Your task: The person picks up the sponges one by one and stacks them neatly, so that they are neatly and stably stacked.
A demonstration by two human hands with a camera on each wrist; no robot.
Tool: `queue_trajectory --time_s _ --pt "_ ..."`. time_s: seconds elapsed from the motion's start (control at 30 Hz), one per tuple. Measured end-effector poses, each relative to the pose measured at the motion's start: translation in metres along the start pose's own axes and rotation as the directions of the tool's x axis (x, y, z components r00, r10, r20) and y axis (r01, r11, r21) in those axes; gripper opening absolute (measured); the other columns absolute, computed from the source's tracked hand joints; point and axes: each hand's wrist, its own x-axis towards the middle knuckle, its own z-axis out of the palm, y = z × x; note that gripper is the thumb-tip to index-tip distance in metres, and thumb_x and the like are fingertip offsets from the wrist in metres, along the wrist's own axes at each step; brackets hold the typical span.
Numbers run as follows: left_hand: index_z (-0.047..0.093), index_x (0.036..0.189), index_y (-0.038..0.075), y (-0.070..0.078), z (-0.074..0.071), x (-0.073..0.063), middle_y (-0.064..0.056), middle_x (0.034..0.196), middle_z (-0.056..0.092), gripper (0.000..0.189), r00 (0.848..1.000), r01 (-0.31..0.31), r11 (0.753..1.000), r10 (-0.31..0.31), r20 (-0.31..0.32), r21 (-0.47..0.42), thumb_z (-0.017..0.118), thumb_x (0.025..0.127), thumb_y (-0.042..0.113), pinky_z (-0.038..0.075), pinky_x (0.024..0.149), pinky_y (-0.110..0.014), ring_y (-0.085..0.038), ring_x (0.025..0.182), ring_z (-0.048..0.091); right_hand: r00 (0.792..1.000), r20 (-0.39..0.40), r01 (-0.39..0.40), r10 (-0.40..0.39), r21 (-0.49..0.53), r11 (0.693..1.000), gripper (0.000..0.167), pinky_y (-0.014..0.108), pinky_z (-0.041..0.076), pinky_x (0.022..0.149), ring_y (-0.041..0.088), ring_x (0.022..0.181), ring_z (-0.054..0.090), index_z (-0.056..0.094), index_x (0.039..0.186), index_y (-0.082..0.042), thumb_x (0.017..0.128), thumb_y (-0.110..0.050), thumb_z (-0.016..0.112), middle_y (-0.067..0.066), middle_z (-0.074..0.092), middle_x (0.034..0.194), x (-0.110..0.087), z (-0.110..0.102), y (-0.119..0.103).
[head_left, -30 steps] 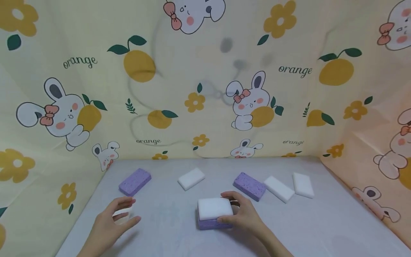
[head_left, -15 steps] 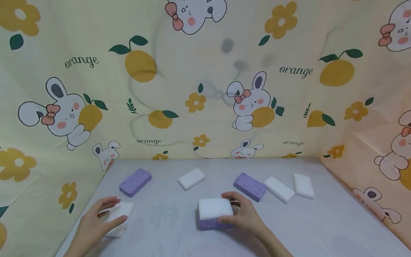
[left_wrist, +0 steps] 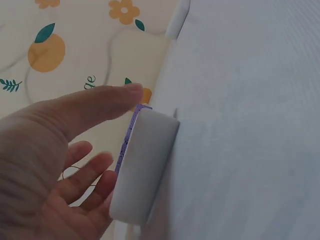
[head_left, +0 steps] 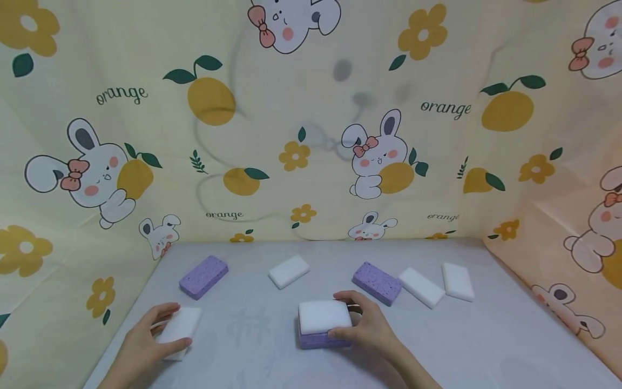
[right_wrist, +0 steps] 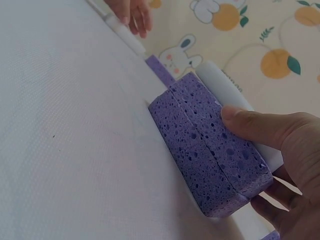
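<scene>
- Left hand (head_left: 144, 341) around white block (head_left: 183, 324), near desk's (head_left: 243, 362) left edge; can't tell if gripped.
- Purple sponge (head_left: 204, 277): near far-left corner.
- Stack (head_left: 318, 326), white slab (head_left: 323, 313) on two purple sponges (right_wrist: 205, 142): between side edges; right hand (head_left: 370, 327) grips it.

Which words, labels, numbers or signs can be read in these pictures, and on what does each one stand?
"orange": patterned cloth, head view, upper left.
"orange": same cloth, upper right.
"orange": same cloth, lower left, small.
"orange": same cloth, lower right, small.
"ge": same cloth, left wrist view, rest hidden.
Part-hidden word on the cloth, right wrist view: unreadable.
No writing shows on the white blocks or purple blocks.
</scene>
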Motion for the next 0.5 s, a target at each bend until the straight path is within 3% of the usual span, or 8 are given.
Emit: queue_trajectory --time_s 0.2,0.37,0.5 --pt "0.029 0.147 -0.002 -0.005 0.000 0.003 -0.028 0.147 0.032 0.109 0.999 0.023 0.999 -0.021 0.043 -0.040 0.092 0.066 0.033 0.031 0.109 -0.056 -0.047 0.135 0.030 1.000 0.002 0.013 -0.013 0.012 1.000 0.067 0.059 0.045 0.095 0.033 0.107 0.058 0.061 0.121 -0.001 0.062 -0.008 0.093 0.013 0.064 0.117 -0.001 -0.001 -0.016" --pt "0.026 0.148 -0.001 -0.008 0.000 0.005 -0.026 0.150 0.031 0.109 0.996 0.031 0.997 -0.025 0.089 -0.071 0.091 0.067 0.032 0.028 0.109 -0.058 -0.046 0.137 0.028 1.000 0.003 0.011 -0.011 0.010 1.000 0.069 0.053 0.047 0.097 0.027 0.109 0.058 0.061 0.123 -0.008 0.062 -0.015 0.094 0.006 0.064 0.119 0.000 0.000 -0.002" --pt "0.025 0.148 -0.002 -0.008 0.001 0.006 -0.028 0.149 0.030 0.112 0.995 0.048 0.997 -0.043 0.090 -0.055 0.090 0.066 0.039 0.028 0.108 -0.060 -0.048 0.136 0.028 1.000 0.006 0.031 -0.031 0.027 0.999 0.070 0.051 0.047 0.097 0.026 0.110 0.058 0.061 0.123 -0.011 0.062 -0.021 0.095 0.003 0.064 0.120 0.000 -0.001 0.006"
